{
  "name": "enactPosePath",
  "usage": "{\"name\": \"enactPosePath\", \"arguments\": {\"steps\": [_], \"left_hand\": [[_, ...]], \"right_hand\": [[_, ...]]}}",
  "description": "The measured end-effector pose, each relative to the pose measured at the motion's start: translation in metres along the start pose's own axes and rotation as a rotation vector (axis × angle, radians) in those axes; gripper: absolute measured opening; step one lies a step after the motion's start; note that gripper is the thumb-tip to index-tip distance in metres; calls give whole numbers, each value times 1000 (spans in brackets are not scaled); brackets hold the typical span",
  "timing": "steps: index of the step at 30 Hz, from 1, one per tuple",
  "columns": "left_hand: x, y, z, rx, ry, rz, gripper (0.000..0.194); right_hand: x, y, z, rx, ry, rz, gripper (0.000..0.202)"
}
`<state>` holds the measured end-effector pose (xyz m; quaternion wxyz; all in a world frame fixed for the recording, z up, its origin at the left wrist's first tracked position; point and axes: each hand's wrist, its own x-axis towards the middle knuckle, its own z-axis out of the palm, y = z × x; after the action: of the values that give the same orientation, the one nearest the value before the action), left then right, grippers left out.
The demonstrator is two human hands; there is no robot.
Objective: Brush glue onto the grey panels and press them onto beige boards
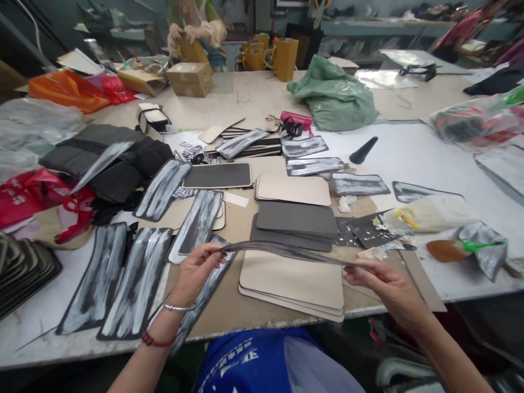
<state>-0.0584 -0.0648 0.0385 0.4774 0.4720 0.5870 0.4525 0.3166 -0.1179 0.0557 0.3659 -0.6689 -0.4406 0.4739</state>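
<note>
Between my two hands stretches a thin dark grey sheet or strip, seen nearly edge-on and slightly bowed. My left hand pinches its left end, and my right hand pinches the right end. Below it lies a stack of beige panels. Just beyond it sits a stack of dark grey panels, with more beige panels behind. Dark pieces streaked with white lie to the left, one partly hidden behind my left hand.
A brush and a white-spattered dark sheet lie at the right. Black bundles sit at the left, a green bag at the back. Across the table a person handles a yellow object.
</note>
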Motion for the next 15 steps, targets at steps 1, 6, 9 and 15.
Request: {"name": "enactPosePath", "arguments": {"steps": [1, 6, 9, 15], "left_hand": [[2, 0, 3, 10, -20, 5, 25], [8, -9, 10, 115, -81, 34, 22], [7, -22, 15, 129, -132, 14, 22], [3, -54, 27, 141, -161, -65, 29]], "right_hand": [[-4, 7, -1, 6, 40, 1, 40], [-20, 34, 0, -91, 156, 18, 42], [-22, 53, 8, -116, 182, 20, 39], [-17, 91, 25, -88, 269, -7, 40]]}}
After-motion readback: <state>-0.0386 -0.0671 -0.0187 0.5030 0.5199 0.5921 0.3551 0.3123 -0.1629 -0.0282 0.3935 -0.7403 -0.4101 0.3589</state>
